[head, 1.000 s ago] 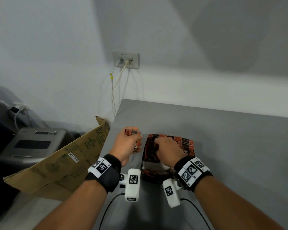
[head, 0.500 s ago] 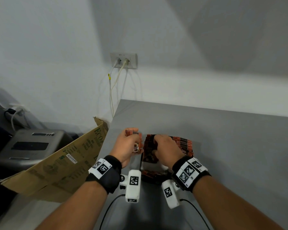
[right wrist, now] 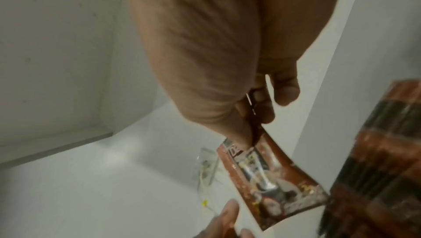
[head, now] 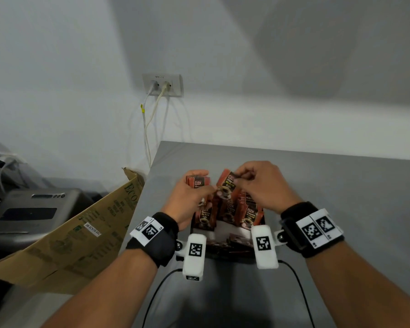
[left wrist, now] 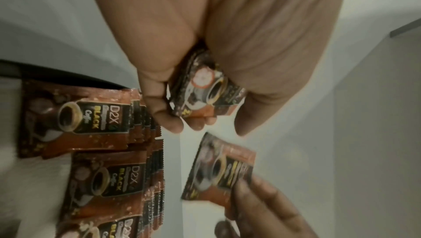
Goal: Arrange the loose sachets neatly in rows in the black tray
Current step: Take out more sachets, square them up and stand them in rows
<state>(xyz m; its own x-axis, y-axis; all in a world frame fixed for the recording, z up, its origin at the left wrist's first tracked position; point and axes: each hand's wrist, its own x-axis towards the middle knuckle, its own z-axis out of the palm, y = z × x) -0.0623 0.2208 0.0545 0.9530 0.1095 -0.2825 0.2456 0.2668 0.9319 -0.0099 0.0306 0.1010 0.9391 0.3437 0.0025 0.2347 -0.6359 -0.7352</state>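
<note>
The left hand (head: 189,192) is curled around a small stack of sachets (left wrist: 202,94), gripping it just left of the black tray (head: 232,250). The right hand (head: 263,183) pinches 1 sachet (head: 227,187) by its top edge, above the tray's far end. Rows of sachets (left wrist: 95,116) stand on edge inside the tray, which sits on the grey tabletop (head: 341,181). A cardboard box (head: 85,230) leans at the tabletop's left side.
</note>
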